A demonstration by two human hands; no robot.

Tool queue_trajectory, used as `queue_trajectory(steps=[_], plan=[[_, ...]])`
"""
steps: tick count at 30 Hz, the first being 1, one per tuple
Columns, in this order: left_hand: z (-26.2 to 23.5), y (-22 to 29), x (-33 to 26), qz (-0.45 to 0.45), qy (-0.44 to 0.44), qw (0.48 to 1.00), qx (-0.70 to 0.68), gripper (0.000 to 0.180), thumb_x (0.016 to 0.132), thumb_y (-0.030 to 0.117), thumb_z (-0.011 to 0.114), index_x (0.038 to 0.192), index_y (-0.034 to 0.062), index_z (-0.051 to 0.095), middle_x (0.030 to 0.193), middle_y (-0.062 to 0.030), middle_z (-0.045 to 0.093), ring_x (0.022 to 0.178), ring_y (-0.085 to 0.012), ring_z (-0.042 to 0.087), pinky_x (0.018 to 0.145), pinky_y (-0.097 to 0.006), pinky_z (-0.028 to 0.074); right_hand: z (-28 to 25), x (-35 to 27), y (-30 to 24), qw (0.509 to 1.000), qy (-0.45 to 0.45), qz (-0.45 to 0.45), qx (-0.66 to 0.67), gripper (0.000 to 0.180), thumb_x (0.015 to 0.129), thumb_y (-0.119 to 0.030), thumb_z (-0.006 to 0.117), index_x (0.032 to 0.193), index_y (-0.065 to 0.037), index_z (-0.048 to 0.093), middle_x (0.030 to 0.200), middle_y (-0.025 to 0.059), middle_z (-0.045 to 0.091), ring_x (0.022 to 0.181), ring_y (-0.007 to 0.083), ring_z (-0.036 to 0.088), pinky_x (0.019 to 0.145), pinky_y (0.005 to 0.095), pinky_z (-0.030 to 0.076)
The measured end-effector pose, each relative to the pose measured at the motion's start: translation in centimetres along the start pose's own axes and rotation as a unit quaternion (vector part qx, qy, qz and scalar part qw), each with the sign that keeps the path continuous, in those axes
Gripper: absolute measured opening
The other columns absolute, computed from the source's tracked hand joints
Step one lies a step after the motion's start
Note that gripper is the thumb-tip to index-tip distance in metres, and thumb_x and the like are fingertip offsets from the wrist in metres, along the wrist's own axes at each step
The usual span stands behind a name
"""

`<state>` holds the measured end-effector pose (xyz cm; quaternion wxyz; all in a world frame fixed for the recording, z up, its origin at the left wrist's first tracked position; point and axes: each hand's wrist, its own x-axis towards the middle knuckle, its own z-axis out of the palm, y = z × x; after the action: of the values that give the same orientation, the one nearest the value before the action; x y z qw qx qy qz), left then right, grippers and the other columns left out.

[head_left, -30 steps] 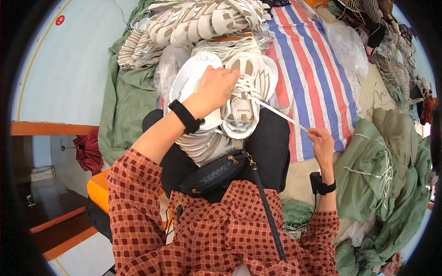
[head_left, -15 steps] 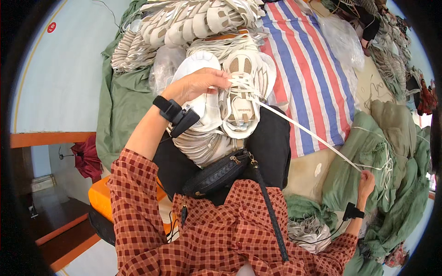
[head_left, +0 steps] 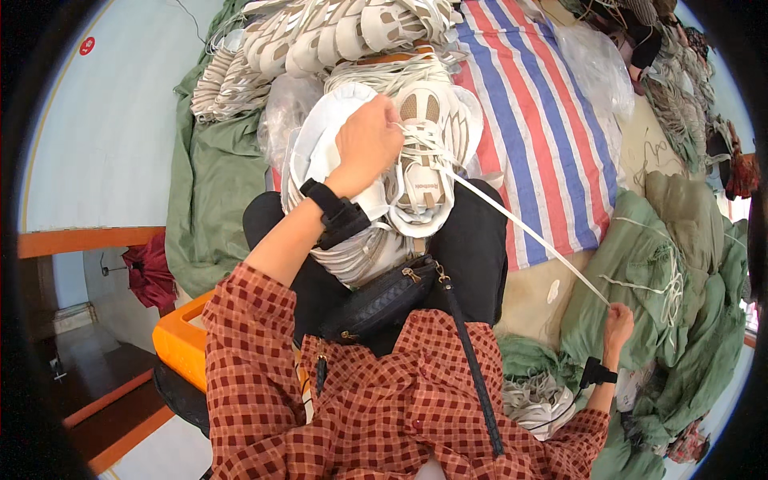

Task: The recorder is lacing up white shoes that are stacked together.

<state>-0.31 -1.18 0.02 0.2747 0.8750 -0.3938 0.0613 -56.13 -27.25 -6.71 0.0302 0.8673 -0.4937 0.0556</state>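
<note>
Just beside the left hand point(head_left: 368, 144), on the right of that grip: one shoe upper point(head_left: 422, 164), white and tan, toe pointing away from the person.

Left grip: fingers curled at the upper's laced edge; from my distant view I could not tell whether they were clamped on anything.

Right grip: right hand point(head_left: 618, 324), well out to the right and lower, fingertips pinched together on the lace point(head_left: 528, 232).

Lace: white, one straight run from the upper to the right grip.

Below the left grip: a stack of uppers point(head_left: 364, 258), then a black pouch point(head_left: 380, 299).

Between the grips: part of a striped sheet point(head_left: 532, 136).

Near the right grip: a green bundle point(head_left: 612, 260) tied with white cord point(head_left: 674, 300).

Hazards, as I judged them: a hard pull with a weak left hold could have dragged the upper sideways; uneven tension could have bunched the lacing; the lace could have snagged on the cord.
</note>
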Motion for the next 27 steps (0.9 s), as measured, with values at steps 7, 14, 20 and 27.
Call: queue_trajectory(steps=[7,14,20,27], plan=[[-1.8,1.2,-3.6,-0.068,-0.158,0.984,-0.054,0.039,0.072,0.022,0.063,0.103,0.0054,0.047,0.096,-0.0178,0.058,0.083,-0.0375,0.059,0.073,-0.045,0.047,4.1,-6.2,3.3,0.981,-0.165,0.033,0.101,0.017,0.075,-0.018,0.064,0.077,-0.002,0.067,0.073,0.0176,0.063,0.069,0.0356,0.062,0.062,0.0414,0.048],[-2.3,2.1,-4.4,0.067,-0.077,0.995,0.018,0.028,0.071,0.013,0.065,0.095,0.0083,0.052,0.087,-0.0097,0.052,0.077,-0.0278,0.058,0.065,-0.039,0.047,-0.4,5.9,-20.8,0.881,-0.165,-0.142,0.421,0.016,0.085,-0.011,0.061,0.093,0.0,0.067,0.083,0.0143,0.066,0.075,0.0236,0.063,0.068,0.0317,0.047],[-2.1,3.6,-5.0,0.12,-0.094,0.979,0.132,0.021,0.072,0.017,0.069,0.084,0.0063,0.057,0.087,-0.0095,0.05,0.083,-0.0268,0.055,0.066,-0.038,0.045,-3.5,11.2,-36.8,0.75,-0.127,-0.284,0.583,0.014,0.084,-0.01,0.06,0.093,-0.001,0.066,0.084,0.0114,0.064,0.076,0.0211,0.061,0.069,0.0308,0.047],[-0.9,3.7,-3.8,0.111,-0.065,0.985,0.119,0.014,0.073,0.015,0.065,0.079,0.0053,0.057,0.088,-0.0096,0.05,0.082,-0.0273,0.055,0.07,-0.038,0.042,-3.0,12.6,-43.4,0.809,-0.034,-0.384,0.443,0.015,0.078,-0.018,0.065,0.083,-0.005,0.058,0.077,0.0118,0.055,0.074,0.0322,0.059,0.066,0.0409,0.048]])
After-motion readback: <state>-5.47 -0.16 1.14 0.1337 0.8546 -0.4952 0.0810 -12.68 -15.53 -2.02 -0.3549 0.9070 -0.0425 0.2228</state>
